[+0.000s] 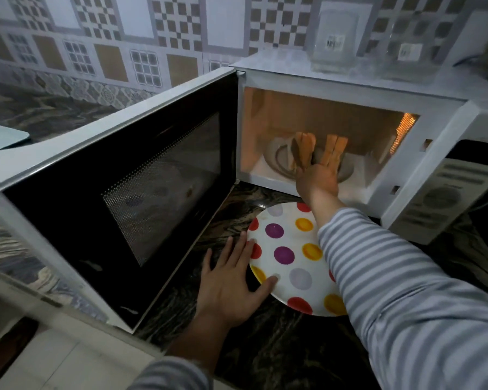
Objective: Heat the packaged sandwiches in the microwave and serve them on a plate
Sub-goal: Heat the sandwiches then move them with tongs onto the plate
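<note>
The white microwave (350, 88) stands lit with its door (119, 209) swung wide open to the left. Inside, on the turntable, two sandwiches (319, 150) stand upright on edge. My right hand (317, 182) reaches into the cavity and touches their near ends; whether its fingers grip them I cannot tell. A white plate (290, 260) with coloured dots lies on the dark counter in front of the microwave. My left hand (231, 280) rests flat on the counter, fingers spread, thumb and fingertips on the plate's left rim.
Clear plastic packaging (335, 46) lies on top of the microwave. The control panel (440, 198) is to the right. A pale board (3, 137) sits at the far left of the counter. Patterned tiles back the counter.
</note>
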Tool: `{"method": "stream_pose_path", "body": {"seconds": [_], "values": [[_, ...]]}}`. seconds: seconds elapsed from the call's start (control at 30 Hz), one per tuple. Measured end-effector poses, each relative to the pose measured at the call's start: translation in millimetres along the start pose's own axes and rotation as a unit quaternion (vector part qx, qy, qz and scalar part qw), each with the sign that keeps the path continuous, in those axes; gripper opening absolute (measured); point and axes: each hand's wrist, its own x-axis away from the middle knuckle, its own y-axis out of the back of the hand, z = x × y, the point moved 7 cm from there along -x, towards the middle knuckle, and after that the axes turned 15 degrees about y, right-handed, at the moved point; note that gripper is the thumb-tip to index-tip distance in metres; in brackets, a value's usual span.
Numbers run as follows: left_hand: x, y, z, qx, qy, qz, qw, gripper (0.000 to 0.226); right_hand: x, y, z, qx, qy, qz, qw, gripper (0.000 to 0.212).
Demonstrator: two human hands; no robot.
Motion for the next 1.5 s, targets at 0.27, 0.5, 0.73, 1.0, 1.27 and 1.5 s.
{"method": "stream_pose_path", "body": {"seconds": [0.27, 0.5, 0.73, 1.0, 1.27, 1.5], "values": [[0, -1, -1, 0.001, -0.002, 0.009, 1.0, 0.085, 16, 8, -9, -0.008, 0.011, -0.012, 1.0, 0.051], [0, -4, 1, -0.01, -0.007, 0.018, 1.0, 0.09, 84, 33, -20, -0.017, 0.057, -0.028, 0.998, 0.044], [0, -5, 0, -0.036, -0.006, 0.028, 0.999, 0.09, 177, 29, -38, -0.007, 0.094, 0.013, 0.995, 0.047], [0, -8, 0, -0.06, -0.001, 0.025, 0.998, 0.091, 236, 18, -38, 0.074, 0.123, 0.044, 0.989, 0.045], [-1, -8, 0, -0.065, 0.0, 0.025, 0.998, 0.09, 237, 16, -41, 0.061, 0.126, 0.036, 0.99, 0.048], [-1, -7, 0, -0.053, 0.0, 0.022, 0.998, 0.089, 229, 30, -44, -0.032, 0.117, 0.033, 0.992, 0.059]]}}
